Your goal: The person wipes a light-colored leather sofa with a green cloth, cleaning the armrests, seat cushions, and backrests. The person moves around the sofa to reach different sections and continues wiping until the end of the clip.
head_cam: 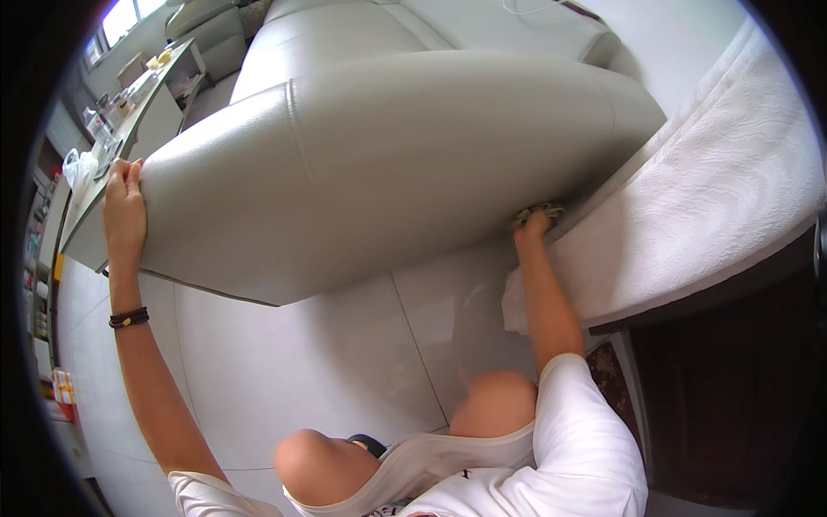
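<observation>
A grey leather sofa (413, 148) fills the middle of the view, its padded arm turned towards me. At the arm's front end, my left hand (125, 200) rests against the leather edge, fingers pointing up. My right hand (536, 223) grips a crumpled cloth (549, 210) low on the sofa's side, close to the back corner. Most of the cloth is hidden by the hand. Right beside that hand hangs a white textured cover (704, 174).
To the left stands a long low table (145, 97) bearing bottles, a plastic bag (79, 167) and small items. Shelves (42, 291) line the far left. Pale floor tiles (349, 342) lie below the sofa, and a dark brown panel (717, 400) stands at lower right.
</observation>
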`<state>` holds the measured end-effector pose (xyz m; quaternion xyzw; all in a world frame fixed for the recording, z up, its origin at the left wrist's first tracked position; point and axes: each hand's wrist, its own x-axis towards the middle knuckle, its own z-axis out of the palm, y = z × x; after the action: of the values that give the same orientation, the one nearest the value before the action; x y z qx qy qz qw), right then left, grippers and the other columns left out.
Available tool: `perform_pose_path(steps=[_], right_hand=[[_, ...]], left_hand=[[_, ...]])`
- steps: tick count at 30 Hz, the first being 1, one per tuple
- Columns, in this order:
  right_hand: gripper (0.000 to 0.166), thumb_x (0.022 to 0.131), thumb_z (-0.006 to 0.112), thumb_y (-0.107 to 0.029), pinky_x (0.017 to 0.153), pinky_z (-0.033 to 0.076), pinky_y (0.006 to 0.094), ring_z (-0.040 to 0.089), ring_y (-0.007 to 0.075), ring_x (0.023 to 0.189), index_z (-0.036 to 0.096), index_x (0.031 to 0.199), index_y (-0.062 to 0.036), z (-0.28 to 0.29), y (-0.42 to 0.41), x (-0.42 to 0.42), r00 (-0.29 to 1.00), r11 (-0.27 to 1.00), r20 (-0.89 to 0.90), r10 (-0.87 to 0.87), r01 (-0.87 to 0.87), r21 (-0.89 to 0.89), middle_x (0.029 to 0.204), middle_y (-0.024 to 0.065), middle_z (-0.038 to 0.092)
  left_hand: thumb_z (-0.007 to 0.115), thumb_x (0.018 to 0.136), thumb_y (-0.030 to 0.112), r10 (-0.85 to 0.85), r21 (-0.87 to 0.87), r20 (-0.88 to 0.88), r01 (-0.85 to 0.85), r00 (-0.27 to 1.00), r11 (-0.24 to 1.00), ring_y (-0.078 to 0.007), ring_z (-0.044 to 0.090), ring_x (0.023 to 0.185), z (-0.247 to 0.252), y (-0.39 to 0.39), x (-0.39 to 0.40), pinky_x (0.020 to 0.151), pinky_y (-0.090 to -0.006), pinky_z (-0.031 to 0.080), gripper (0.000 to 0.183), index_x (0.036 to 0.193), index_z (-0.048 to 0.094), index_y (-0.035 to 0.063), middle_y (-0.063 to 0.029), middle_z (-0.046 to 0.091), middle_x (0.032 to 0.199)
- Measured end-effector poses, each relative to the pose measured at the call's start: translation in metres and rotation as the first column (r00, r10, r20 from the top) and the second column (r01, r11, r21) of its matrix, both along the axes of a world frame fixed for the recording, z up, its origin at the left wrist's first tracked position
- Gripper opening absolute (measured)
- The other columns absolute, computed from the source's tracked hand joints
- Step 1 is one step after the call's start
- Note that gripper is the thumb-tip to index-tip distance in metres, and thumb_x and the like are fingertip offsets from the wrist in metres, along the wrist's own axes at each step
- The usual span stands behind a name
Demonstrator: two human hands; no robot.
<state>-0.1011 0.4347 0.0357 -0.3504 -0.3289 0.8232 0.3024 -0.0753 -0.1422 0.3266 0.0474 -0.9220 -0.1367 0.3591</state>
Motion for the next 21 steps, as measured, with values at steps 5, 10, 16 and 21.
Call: perform_pose_path(steps=[5,10,16,21], right_hand=[[0.050,0.090,0.054,-0.017,0.098,0.039,0.0364,0.048,0.0292,0.116,0.040,0.133,0.0056,0.169,-0.019,0.013,0.907,0.706,-0.303,-0.292,0.418,0.572,0.134,0.0172,0.047],[0.042,0.085,0.050,-0.020,0.108,0.026,0.0467,0.058,0.0351,0.107,0.056,0.126,-0.0093,0.284,0.094,-0.023,0.881,-0.187,-0.025,-0.472,-0.073,0.980,0.114,0.0199,0.062],[0.047,0.073,0.051,-0.033,0.092,0.042,0.0410,0.061,0.0337,0.101,0.064,0.112,-0.0110,0.344,0.120,-0.069,0.739,-0.158,0.611,-0.283,-0.664,0.730,0.105,0.0173,0.067],[0.034,0.076,0.048,-0.021,0.073,0.046,0.0368,0.059,0.0224,0.080,0.065,0.097,-0.0009,0.339,-0.030,-0.075,0.687,-0.401,0.722,0.085,-0.640,0.656,0.087,0.0126,0.066]], left_hand=[[0.044,0.098,0.027,-0.044,0.074,-0.035,0.047,0.998,0.996,-0.0372,0.060,0.082,-0.005,-0.004,-0.005,0.075,-0.0413,0.045,0.027,0.094,0.051,0.0007,-0.0208,0.062,0.087],[0.043,0.098,0.025,-0.054,0.104,-0.041,0.058,0.998,0.993,-0.0399,0.060,0.085,-0.004,0.012,-0.002,0.076,-0.0430,0.044,0.025,0.094,0.050,0.0017,-0.0219,0.062,0.089],[0.041,0.098,0.025,-0.053,0.073,-0.129,0.062,0.990,0.995,-0.0421,0.059,0.091,-0.018,0.018,-0.007,0.076,-0.0466,0.044,0.022,0.097,0.047,0.0034,-0.0217,0.064,0.093],[0.040,0.098,0.024,0.001,0.061,-0.119,0.006,0.993,0.998,-0.0427,0.060,0.092,-0.012,0.021,0.002,0.077,-0.0486,0.044,0.020,0.099,0.047,0.0052,-0.0203,0.065,0.093]])
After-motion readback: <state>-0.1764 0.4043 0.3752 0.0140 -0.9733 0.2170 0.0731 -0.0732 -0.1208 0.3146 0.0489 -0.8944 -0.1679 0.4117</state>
